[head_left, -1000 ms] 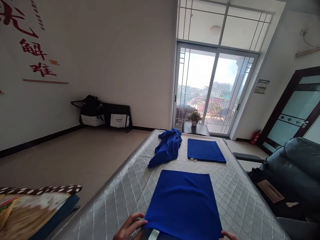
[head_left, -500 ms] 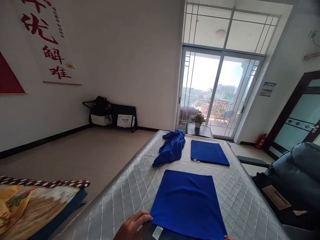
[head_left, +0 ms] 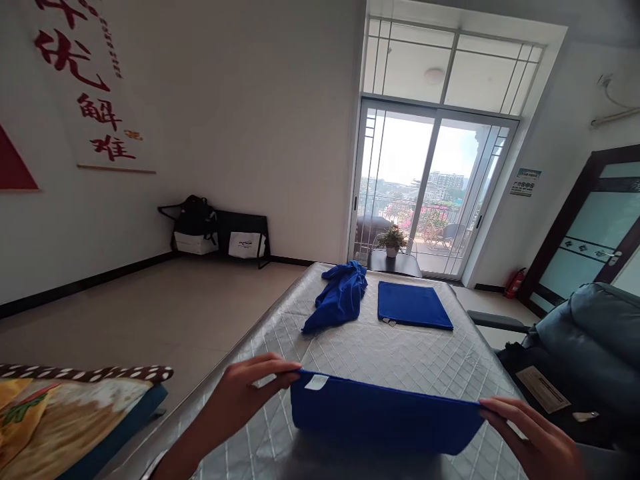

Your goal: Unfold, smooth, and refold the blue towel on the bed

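Observation:
A blue cloth (head_left: pixel 385 415) hangs from my two hands, its upper edge stretched between them and its lower part just over or on the mattress; I cannot tell which. My left hand (head_left: pixel 255 387) pinches its upper left corner, close to a small white label (head_left: pixel 317 382). At the opposite corner my right hand (head_left: pixel 530 430) grips the same edge between thumb and fingers. Farther off on the mattress lies a flat folded blue cloth (head_left: pixel 415 305) with white tags. Left of it is a crumpled blue cloth (head_left: pixel 339 297).
The quilted silver mattress (head_left: pixel 270 347) fills the middle. A printed blanket (head_left: pixel 65 420) lies at lower left, a dark armchair (head_left: pixel 593 347) stands at right. Beyond the mattress are a potted plant (head_left: pixel 392 241) on a dark chair and a sliding glass door (head_left: pixel 395 187).
The nearest blue cloth lay flat on the mattress; its near edge has been raised by both hands. My right hand has come much further into view.

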A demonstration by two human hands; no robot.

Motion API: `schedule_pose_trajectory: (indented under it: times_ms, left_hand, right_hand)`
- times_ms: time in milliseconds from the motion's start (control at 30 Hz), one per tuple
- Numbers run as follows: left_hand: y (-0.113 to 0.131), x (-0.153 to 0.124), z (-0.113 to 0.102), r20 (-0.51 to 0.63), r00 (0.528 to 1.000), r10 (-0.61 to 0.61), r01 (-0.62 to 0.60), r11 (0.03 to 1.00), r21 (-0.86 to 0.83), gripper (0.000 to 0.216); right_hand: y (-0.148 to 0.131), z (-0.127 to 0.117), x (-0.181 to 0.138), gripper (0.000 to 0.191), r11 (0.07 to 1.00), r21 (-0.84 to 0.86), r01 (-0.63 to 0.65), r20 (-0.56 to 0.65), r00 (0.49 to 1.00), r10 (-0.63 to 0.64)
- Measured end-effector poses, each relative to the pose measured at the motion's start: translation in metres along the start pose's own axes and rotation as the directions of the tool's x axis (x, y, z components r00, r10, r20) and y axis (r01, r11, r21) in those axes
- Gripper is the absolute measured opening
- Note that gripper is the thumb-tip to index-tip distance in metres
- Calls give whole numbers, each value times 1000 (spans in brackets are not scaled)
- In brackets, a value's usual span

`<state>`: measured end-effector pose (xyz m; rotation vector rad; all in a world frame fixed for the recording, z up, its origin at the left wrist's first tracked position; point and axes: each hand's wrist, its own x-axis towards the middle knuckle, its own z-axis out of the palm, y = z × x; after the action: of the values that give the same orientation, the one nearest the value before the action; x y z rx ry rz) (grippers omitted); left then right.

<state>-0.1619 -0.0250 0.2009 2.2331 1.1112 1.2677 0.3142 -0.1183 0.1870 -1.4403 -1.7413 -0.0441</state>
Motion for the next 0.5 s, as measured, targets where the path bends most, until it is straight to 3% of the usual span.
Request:
schedule_pose_trajectory:
  times_ms: [133,233,367,500]
  left_hand:
    - [5,48,-17,100,986,-130,138,987,-80,21]
    - [-3,87,-16,105,972,-211,228,955,-190,27]
    - [-13,129,-4,-25,956,-291,272,919,-284,41]
    - [-8,135,5,-143,938,-315,251,904,-346,50]
  right_hand:
    - [-10,-11,55,21,997,-23,79,31,996,-79]
    - [-15,-9,94,29,997,-5,80,100,992,-79]
    - [-15,-4,133,37,996,-26,83,86,993,-81]
    - [-15,-3,140,40,993,-74,88,-50,995,-92]
